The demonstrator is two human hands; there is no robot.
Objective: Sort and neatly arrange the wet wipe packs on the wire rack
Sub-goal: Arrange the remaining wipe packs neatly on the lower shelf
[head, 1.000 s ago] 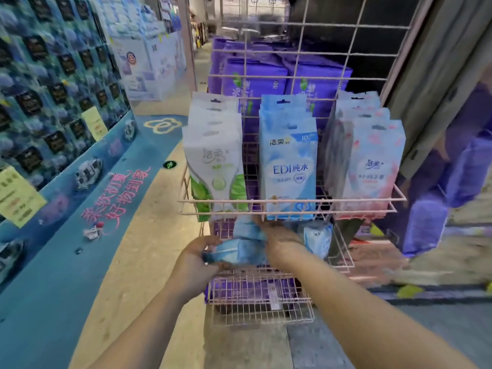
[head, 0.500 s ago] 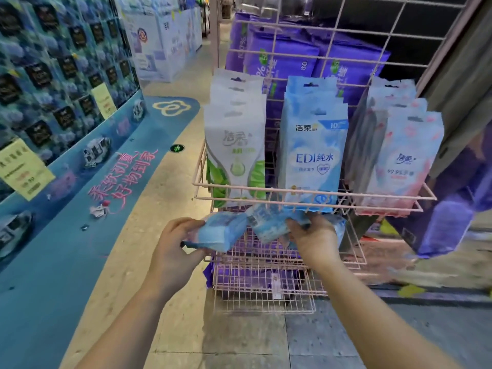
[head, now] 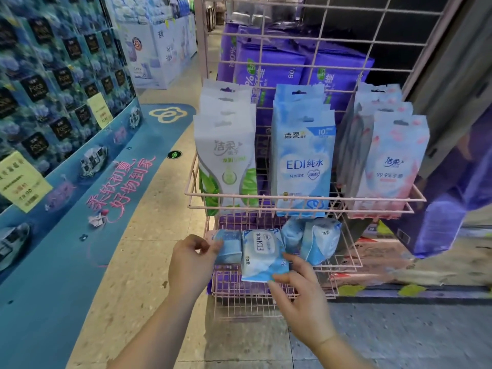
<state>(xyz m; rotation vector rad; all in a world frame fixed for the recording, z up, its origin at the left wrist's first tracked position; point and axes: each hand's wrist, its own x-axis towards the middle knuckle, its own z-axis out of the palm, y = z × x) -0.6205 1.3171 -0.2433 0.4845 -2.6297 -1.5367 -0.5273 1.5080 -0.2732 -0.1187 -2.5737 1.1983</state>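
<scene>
A pink wire rack (head: 306, 201) holds three upright rows on its upper shelf: white-green packs (head: 226, 161), blue EDI packs (head: 303, 161) and pink packs (head: 391, 166). On the lower wire shelf lie several small blue wipe packs. My left hand (head: 191, 265) pinches the leftmost small pack (head: 229, 247) by its end. My right hand (head: 300, 294) holds the bottom edge of a small EDI pack (head: 263, 255) with thumb and fingertips. Two more small blue packs (head: 314, 241) lean to the right of it.
Large purple packs (head: 277, 65) are stacked behind the rack's grid. A lower pink basket (head: 266, 296) sits beneath the hands. A blue display wall with yellow price tags (head: 24, 182) runs along the left. Beige and grey floor lies in front.
Both hands have set the small blue packs down side by side on the lower shelf; the pack held out to the left now sits by the EDI pack. The camera has moved closer.
</scene>
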